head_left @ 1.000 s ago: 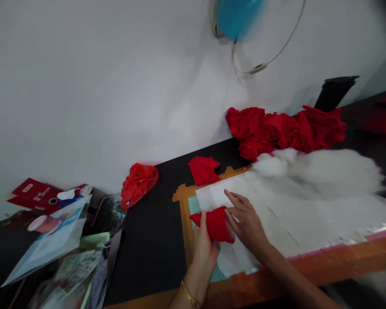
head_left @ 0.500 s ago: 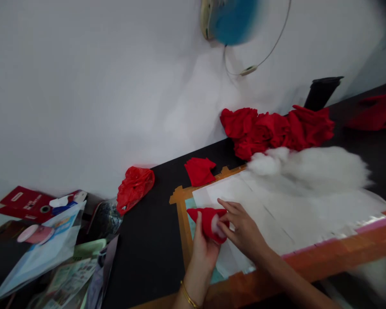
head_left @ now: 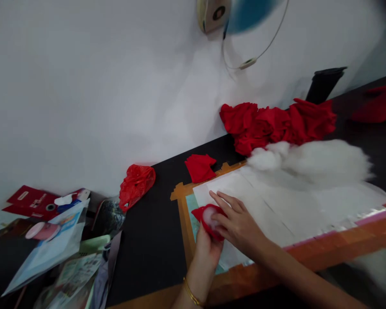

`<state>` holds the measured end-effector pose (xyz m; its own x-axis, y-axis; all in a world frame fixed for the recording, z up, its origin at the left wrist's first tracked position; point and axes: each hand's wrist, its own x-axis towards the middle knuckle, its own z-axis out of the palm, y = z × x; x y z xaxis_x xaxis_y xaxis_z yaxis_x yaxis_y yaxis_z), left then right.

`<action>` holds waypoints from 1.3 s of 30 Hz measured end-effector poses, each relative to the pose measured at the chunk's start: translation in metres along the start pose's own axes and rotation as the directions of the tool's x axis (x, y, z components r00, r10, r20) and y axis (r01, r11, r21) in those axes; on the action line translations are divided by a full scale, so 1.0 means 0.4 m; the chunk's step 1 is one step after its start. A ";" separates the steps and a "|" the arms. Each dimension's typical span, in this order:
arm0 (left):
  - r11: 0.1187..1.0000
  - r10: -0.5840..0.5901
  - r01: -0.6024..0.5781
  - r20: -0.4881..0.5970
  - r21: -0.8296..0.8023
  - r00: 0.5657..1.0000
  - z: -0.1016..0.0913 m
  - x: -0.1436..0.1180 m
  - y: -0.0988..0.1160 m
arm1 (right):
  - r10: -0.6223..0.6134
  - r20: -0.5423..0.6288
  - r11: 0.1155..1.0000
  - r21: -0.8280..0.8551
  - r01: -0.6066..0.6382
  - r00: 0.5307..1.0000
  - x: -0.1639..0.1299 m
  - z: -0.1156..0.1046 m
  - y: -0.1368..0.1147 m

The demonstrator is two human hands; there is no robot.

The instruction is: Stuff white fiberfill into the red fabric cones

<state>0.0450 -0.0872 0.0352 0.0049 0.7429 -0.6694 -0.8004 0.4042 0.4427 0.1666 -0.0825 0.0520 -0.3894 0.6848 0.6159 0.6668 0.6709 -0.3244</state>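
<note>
My left hand grips a small red fabric pouch from below, with white stuffing showing at its opening. My right hand lies over the pouch's right side, fingers stretched toward the opening and touching the stuffing. Both hands work above white paper sheets on a mat edged with orange tape. A loose heap of white fibre stuffing lies at the far right of the paper. A flat red fabric piece sits just beyond the mat's corner.
A pile of red fabric pieces lies against the white wall. A red plastic bag sits on the black tabletop to the left. Packets and papers crowd the far left. A black holder stands behind the pile, a fan overhead.
The pouch has turned so its opening with white stuffing now faces me. My right hand's fingers have moved onto the opening. The view has shifted slightly.
</note>
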 end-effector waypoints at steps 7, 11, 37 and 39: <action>0.999 0.027 -0.026 0.025 -0.041 0.999 0.001 -0.005 -0.020 | 0.028 0.003 0.998 0.050 -0.028 1.000 -0.021 0.035 0.012; 0.998 0.057 -0.056 0.010 -0.040 0.998 0.001 0.001 -0.019 | 0.007 0.055 0.994 0.112 -0.013 0.998 -0.027 0.041 0.015; 0.616 0.542 -0.567 0.229 0.546 0.809 -0.032 -0.002 -0.004 | 0.564 0.128 0.781 0.238 -0.577 0.816 -0.012 0.043 0.071; 0.527 0.561 -0.602 0.287 0.599 0.777 -0.030 0.009 0.001 | 0.539 0.137 0.779 0.293 -0.554 0.831 -0.017 0.048 0.061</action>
<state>0.0374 -0.0907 0.0256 -0.2732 0.9567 -0.1004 -0.0660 0.0855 0.9942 0.1732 -0.0652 0.0261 -0.0509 0.9699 0.2383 0.5494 0.2264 -0.8043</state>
